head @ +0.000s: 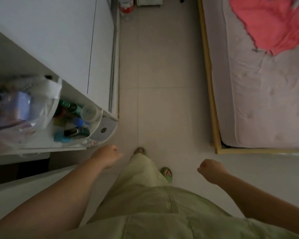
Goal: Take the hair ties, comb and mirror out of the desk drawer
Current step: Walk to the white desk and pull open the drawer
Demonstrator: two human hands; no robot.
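I look straight down at a tiled floor while standing between a white desk and a bed. My left hand hangs in a loose fist just below the desk's front right corner, holding nothing. My right hand is also curled into a fist over the floor, with nothing in it. No drawer, hair ties, comb or mirror can be seen. The desk top at the left carries a clear plastic bag and several small bottles.
A tall white cabinet stands beyond the desk on the left. On the right is a bed with a wooden frame, a pale mattress and a pink blanket. A red-and-white container stands on the floor far ahead. My feet wear green sandals.
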